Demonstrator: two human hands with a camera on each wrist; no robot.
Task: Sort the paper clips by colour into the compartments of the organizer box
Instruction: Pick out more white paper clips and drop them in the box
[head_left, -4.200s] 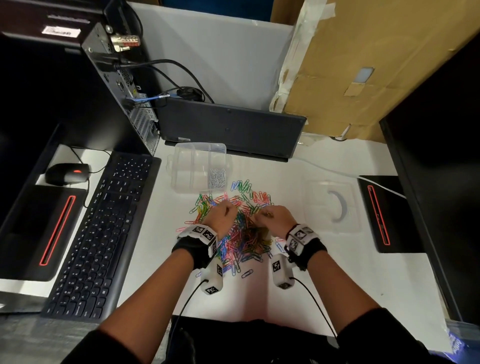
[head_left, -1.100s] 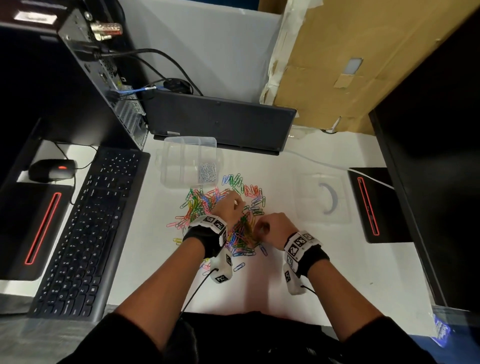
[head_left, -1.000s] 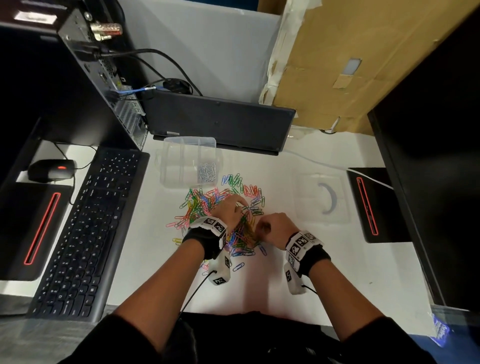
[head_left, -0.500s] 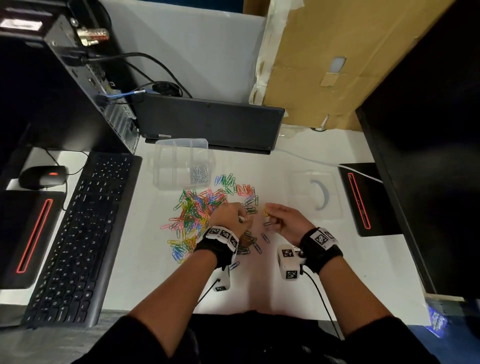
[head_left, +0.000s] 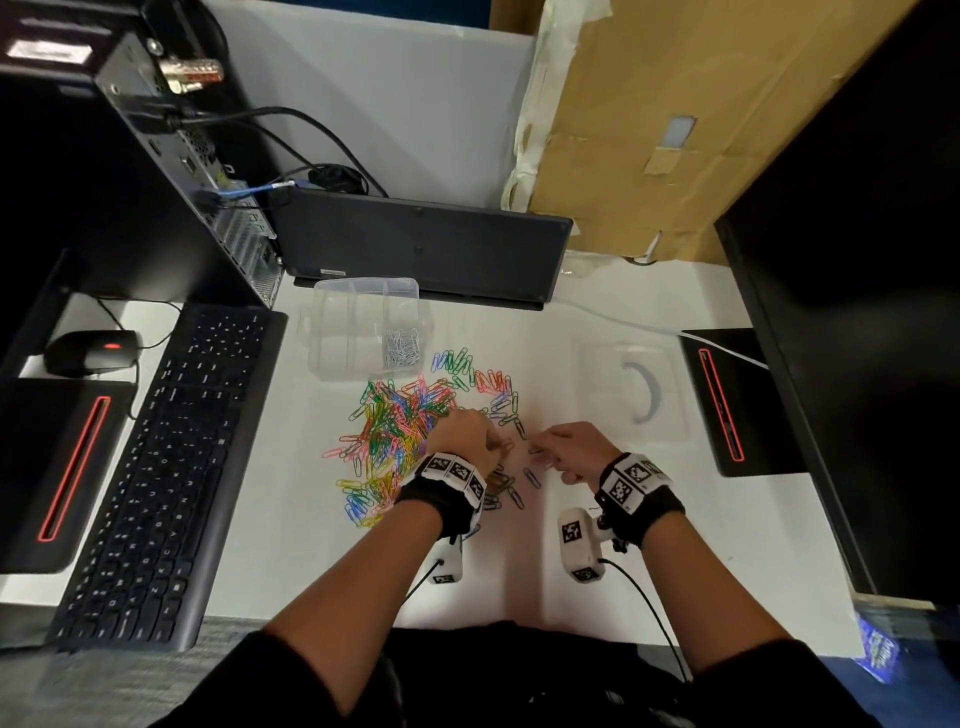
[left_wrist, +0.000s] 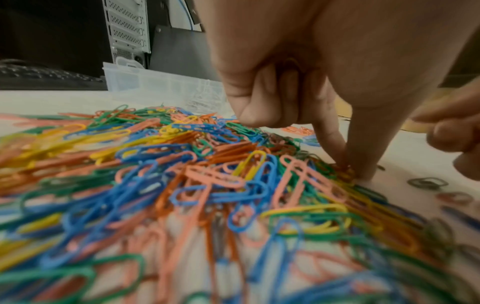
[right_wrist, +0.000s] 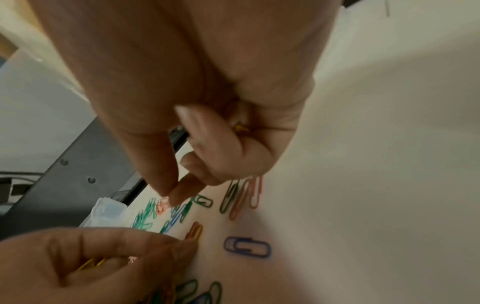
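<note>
Sorting is barely begun: only silver clips (head_left: 401, 347) are lodged in the organizer box (head_left: 337, 338), while coloured paper clips (head_left: 395, 421) are heaped on the worktop (head_left: 519, 571) near it, one pinched by the left hand (head_left: 467, 436), yellow ones clutched in the right hand (head_left: 571, 447).

White desk (head_left: 519, 571) against a pale partition (head_left: 395, 104), seemingly cardboard (head_left: 649, 93) leaning beside.

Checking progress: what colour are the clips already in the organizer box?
Silvery white paper clips, clearest in the head view.
</note>
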